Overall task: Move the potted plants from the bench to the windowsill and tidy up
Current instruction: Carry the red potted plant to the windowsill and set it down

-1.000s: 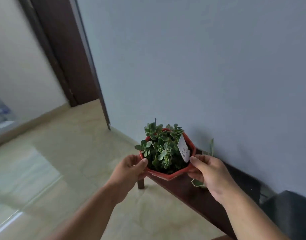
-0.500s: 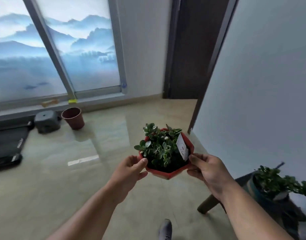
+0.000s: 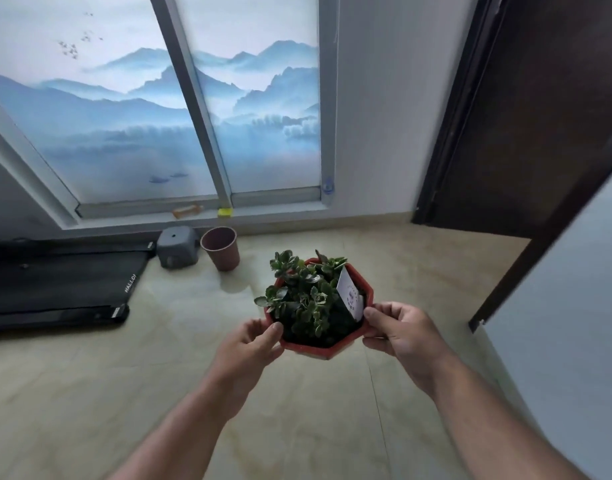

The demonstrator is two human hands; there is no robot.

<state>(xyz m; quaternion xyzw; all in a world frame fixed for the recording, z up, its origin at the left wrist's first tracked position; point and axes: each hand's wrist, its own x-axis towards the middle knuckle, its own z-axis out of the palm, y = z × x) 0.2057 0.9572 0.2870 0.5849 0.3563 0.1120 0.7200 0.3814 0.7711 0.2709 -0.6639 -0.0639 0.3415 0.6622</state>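
I carry a red octagonal pot (image 3: 323,349) with a small green succulent (image 3: 303,297) and a white tag (image 3: 350,299) in the air in front of me. My left hand (image 3: 247,346) grips the pot's left rim, thumb on top. My right hand (image 3: 400,332) grips its right rim beside the tag. The low windowsill (image 3: 270,213) runs under the frosted window with a mountain scene, beyond the pot. The bench is out of view.
An empty brown pot (image 3: 221,247) and a grey box (image 3: 178,251) stand on the tiled floor below the sill. A black folded treadmill (image 3: 55,282) lies at left. A small orange item (image 3: 187,212) and a yellow item (image 3: 225,212) rest on the sill. A dark door (image 3: 526,116) is at right.
My view has swung left from the wall and bench to face the window. The pot stays held in both hands, now closer to the sill; the bench and its other plant have left view.
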